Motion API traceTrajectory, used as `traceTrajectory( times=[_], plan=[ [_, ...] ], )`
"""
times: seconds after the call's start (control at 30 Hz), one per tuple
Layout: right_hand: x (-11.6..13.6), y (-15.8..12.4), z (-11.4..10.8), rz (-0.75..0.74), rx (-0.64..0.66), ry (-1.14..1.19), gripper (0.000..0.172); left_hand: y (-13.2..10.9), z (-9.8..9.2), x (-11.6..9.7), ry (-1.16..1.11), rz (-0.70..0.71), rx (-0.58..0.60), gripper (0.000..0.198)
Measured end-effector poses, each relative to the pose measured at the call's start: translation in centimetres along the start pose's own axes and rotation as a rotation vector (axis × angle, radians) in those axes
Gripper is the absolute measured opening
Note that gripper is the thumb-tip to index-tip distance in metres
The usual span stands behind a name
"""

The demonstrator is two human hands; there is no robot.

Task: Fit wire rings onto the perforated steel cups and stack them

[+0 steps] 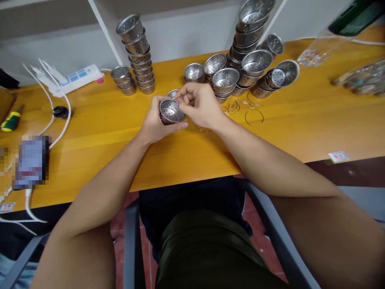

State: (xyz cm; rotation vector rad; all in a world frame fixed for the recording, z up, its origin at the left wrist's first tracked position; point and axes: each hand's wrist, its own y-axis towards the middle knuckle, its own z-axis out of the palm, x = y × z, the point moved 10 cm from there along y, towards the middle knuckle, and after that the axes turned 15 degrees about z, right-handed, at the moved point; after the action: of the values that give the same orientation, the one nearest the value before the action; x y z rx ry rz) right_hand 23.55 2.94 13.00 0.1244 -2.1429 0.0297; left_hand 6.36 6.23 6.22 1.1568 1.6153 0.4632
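Observation:
My left hand (155, 122) is wrapped round a perforated metal cup (172, 111), tilted so that its holed inside faces me. At the cup's right rim, my right hand (200, 103) pinches with thumb and forefinger; whatever lies between those fingertips is too small to make out. Just behind the held cup, the rim of another small metal cup (172, 93) shows, partly hidden by my hands. Thin curved wires (232, 107) lie on the table to the right of my right hand, and one wire partly shows beneath it.
Stacked perforated cups (142, 60) stand at the back left, with more stacks (225, 80) at the back right. A power strip (78, 78), white cables, a screwdriver (12, 120) and a blurred-out device (31, 162) are on the left. A clear bottle (321, 46) stands at the far right.

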Motion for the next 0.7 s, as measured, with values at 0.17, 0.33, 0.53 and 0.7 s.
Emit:
traceTrajectory(
  times=[0.17,0.33,0.53,0.7],
  plan=[
    [0.15,-0.07,0.12,-0.047,0.035,0.096,0.038,-0.08,0.13,-0.25,0.000,0.036,-0.013,0.110],
    [-0.22,0.07,0.16,0.000,0.045,0.143,0.039,-0.07,0.30,-0.22,-0.015,0.007,-0.017,0.114],
    [-0.37,0.05,-0.03,0.018,0.020,0.139,0.032,0.01,0.21,0.01,-0.046,-0.004,-0.027,0.114],
    [-0.78,0.32,0.54,0.035,-0.004,0.149,0.038,0.00,-0.09,-0.44,-0.016,-0.012,-0.038,0.113]
  ],
)
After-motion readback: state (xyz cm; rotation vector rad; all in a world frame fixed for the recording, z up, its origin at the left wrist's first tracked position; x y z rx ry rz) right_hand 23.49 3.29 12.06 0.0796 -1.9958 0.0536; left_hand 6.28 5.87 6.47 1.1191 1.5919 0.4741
